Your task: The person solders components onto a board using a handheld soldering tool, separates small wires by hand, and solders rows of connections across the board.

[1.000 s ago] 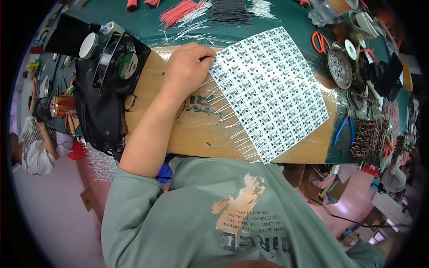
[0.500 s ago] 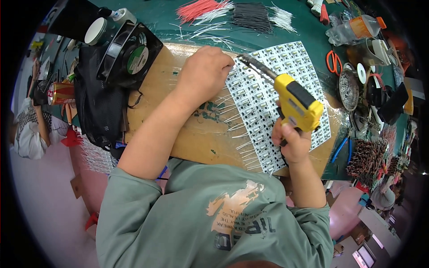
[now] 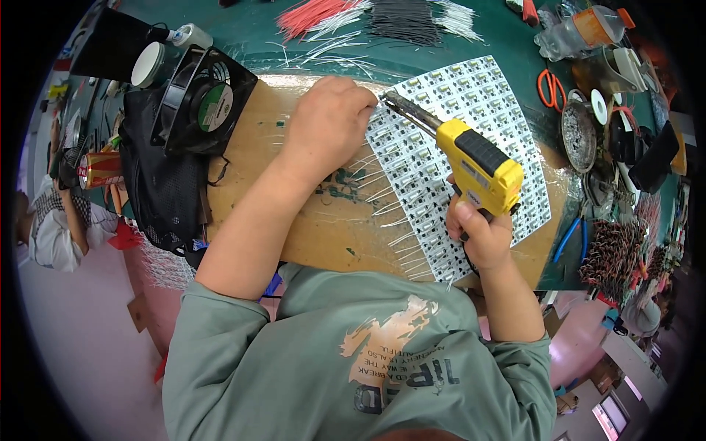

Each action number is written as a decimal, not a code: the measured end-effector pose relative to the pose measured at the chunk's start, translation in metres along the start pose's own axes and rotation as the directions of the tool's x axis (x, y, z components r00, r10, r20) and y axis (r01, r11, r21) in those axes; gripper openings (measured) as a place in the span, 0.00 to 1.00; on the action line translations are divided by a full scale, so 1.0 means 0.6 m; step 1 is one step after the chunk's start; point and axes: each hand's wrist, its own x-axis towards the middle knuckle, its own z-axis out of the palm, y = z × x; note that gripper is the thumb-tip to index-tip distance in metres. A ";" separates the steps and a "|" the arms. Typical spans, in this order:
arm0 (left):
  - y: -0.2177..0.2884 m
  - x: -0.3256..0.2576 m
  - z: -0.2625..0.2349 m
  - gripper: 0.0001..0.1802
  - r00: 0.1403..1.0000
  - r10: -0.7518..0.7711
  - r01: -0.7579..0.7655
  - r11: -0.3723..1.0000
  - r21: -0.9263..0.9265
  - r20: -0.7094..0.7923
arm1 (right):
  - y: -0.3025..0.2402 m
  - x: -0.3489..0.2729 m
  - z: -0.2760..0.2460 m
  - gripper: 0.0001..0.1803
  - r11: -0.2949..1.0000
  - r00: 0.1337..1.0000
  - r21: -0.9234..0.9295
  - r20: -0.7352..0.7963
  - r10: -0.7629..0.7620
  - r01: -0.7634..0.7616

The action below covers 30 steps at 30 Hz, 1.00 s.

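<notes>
My right hand (image 3: 485, 237) is wrapped around the grip of a yellow and black soldering gun (image 3: 482, 165). Its dark tip points up and left, at the far left corner of a white sheet of small circuit boards (image 3: 430, 158). Beside that corner my left hand (image 3: 323, 125) is closed in a pinch, close to the tip. Whatever the fingers hold is too small or hidden to make out. Short white wires (image 3: 393, 209) stick out from the sheet's left edge. Under the sheet lies a brown work board (image 3: 309, 239).
Red wires (image 3: 312, 18), black wires (image 3: 403, 22) and white wires (image 3: 456, 20) lie at the back. A black fan (image 3: 206, 103) stands left on a dark mesh bag (image 3: 158, 176). To the right are orange-handled scissors (image 3: 550, 90), a metal dish (image 3: 577, 136), blue-handled pliers (image 3: 570, 239) and a plastic bottle (image 3: 585, 33).
The view has shifted a little, so the bench items sit slightly differently in the picture. Both hands keep nearly the same pose, the soldering gun's tip still by the sheet's far left corner.
</notes>
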 end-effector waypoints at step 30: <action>0.009 0.006 -0.029 0.05 0.997 -0.032 0.028 0.998 0.050 0.067 | -0.007 -0.011 -0.072 0.38 0.962 0.963 0.154 -0.183 -0.196 0.225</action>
